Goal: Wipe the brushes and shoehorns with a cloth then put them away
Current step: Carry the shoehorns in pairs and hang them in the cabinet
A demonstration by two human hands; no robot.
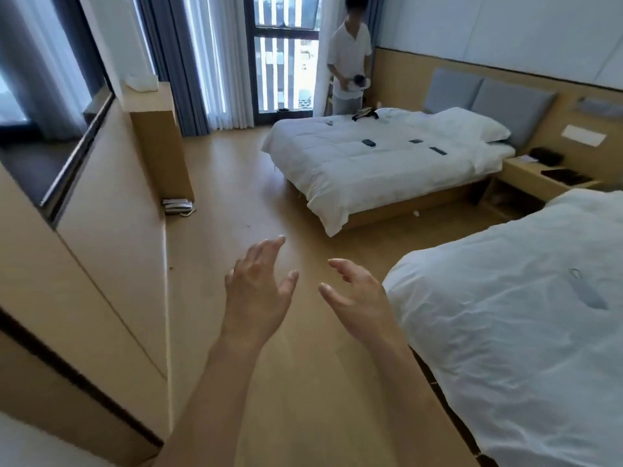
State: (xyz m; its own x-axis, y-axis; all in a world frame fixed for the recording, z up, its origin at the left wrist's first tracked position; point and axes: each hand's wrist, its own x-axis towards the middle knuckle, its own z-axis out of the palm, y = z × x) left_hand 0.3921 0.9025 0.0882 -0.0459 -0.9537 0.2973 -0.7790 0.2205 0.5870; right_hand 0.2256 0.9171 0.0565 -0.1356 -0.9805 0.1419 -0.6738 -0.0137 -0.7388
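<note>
I saw both hands empty, fingers spread, over the tan wood floor (236,197): left hand (258,291), right hand (357,301). No brushes or shoehorns I could identify; small dark items (368,142) lay well apart on the far white bed (371,170).

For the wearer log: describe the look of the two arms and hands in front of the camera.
Both forearms are bare, with no sleeve in view. The left hand and right hand wear no gloves, and no rings, watch or wristband are visible. The fingernails look short and unpainted.
</note>
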